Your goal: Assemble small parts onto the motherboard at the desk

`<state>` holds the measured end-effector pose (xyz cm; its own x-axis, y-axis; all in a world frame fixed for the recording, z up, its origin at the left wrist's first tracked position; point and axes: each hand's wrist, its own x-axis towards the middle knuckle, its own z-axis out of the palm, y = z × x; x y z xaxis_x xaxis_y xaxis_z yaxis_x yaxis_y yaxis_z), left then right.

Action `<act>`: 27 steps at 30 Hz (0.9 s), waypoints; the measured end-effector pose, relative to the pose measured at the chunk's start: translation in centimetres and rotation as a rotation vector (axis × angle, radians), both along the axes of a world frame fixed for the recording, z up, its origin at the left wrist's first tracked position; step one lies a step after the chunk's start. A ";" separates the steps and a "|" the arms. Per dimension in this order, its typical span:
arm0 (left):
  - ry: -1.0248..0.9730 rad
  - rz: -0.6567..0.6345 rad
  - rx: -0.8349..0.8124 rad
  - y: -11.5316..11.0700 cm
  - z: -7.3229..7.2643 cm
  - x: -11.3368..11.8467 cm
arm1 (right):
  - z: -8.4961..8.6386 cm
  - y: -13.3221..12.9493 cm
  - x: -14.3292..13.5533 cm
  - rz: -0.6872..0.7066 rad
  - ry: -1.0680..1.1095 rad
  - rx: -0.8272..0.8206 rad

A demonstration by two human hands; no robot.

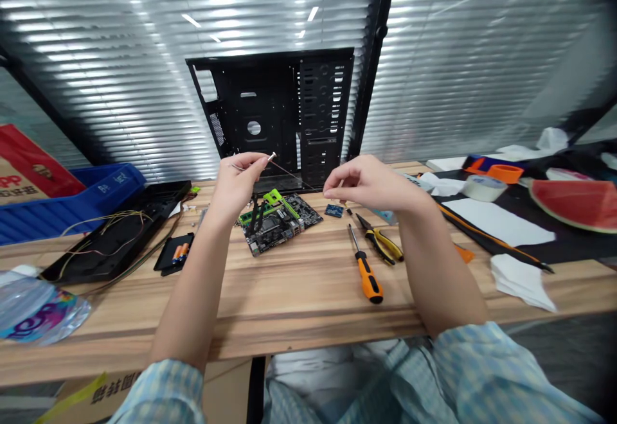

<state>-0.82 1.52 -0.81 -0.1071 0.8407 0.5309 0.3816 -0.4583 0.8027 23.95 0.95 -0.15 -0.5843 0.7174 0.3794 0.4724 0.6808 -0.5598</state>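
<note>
My left hand (241, 176) is raised in a pinch on a thin dark wire (289, 172). A small silver tip (272, 156) sticks out by its thumb, and its kind is unclear. The wire slants down to the right, towards the fingertips of my right hand (364, 183), which are also pinched together. Below and between the hands, a motherboard (282, 223) with green parts lies on the table. Close under my right hand are a small blue circuit board (334, 210), an orange and black screwdriver (369, 276) and yellow-handled pliers (383, 244).
A black computer case panel (270, 103) stands upright at the back against the blinds. Left are a blue bin (96, 196), a black tray with loose wires (120, 231), a battery holder (169, 254) and a plastic bottle (41, 311). White tape (484, 188) and papers (501, 221) lie right.
</note>
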 end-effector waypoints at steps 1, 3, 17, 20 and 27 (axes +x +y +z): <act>0.008 0.013 0.003 0.1 -0.1 -0.1 | 0.1 -0.2 0.1 0.025 -0.021 0.036; 0.026 0.032 0.007 0.2 -0.2 -0.2 | 0.5 -0.7 0.3 0.090 -0.049 0.106; 0.444 -0.102 -0.128 0.0 -1.4 1.2 | 0.8 -1.3 0.1 0.340 0.305 0.082; 0.511 -0.228 -0.155 -0.5 -1.7 2.0 | 0.3 -0.1 0.1 0.257 0.575 -0.008; 0.522 -0.532 -0.245 -2.3 -1.5 3.4 | -0.3 2.8 -0.4 -0.034 0.814 -0.098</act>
